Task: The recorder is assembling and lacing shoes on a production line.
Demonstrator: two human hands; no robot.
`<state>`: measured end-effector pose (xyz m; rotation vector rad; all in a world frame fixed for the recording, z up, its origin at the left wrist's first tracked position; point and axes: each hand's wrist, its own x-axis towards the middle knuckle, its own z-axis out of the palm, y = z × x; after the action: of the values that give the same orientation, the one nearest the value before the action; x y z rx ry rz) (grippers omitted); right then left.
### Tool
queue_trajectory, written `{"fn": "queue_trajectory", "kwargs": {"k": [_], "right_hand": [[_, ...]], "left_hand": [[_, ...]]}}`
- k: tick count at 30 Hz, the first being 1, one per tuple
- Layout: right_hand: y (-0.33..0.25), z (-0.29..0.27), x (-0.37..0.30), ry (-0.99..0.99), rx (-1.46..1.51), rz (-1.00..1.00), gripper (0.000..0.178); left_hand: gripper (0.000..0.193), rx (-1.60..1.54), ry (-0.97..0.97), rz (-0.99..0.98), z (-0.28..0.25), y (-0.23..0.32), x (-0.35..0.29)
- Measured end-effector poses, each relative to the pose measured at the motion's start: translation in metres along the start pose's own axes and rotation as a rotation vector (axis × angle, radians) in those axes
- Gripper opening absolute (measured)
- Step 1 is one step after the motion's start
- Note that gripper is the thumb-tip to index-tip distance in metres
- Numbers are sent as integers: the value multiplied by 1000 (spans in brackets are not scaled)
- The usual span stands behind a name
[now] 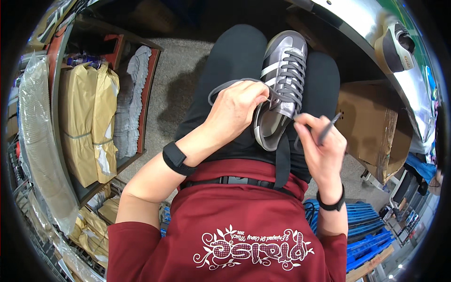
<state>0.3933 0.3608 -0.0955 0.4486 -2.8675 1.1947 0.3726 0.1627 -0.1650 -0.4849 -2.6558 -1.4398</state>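
A silver and grey sneaker [287,66] with white side stripes rests on my lap between my thighs, its toe pointing away from me. Grey shoelace [292,77] criss-crosses its front. My left hand [238,104] is closed in a pinch beside the shoe's opening, and a loop of the lace curves around the back of it. At the right edge of the opening, near the top eyelets, my right hand [324,145] pinches lace between thumb and forefinger. A dark grey strip, perhaps the lace's end, sticks out between its fingers. The fingertips partly hide the lace there.
On the left, a shelf holds brown paper bundles [77,122] and a stack of grey-white pieces [134,98]. Another sneaker [397,44] sits on the shiny work surface at upper right. Below it stands a cardboard box [364,124]. Blue slatted crates [361,221] lie at lower right.
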Motion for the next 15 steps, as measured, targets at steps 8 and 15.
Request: {"fn": "queue_trajectory", "kwargs": {"k": [8, 15], "right_hand": [[19, 44, 7, 32, -190, -41, 15], [20, 47, 9, 108, -93, -30, 14]], "left_hand": [[7, 20, 51, 31, 13, 0, 3], [18, 108, 150, 34, 16, 6, 0]]}}
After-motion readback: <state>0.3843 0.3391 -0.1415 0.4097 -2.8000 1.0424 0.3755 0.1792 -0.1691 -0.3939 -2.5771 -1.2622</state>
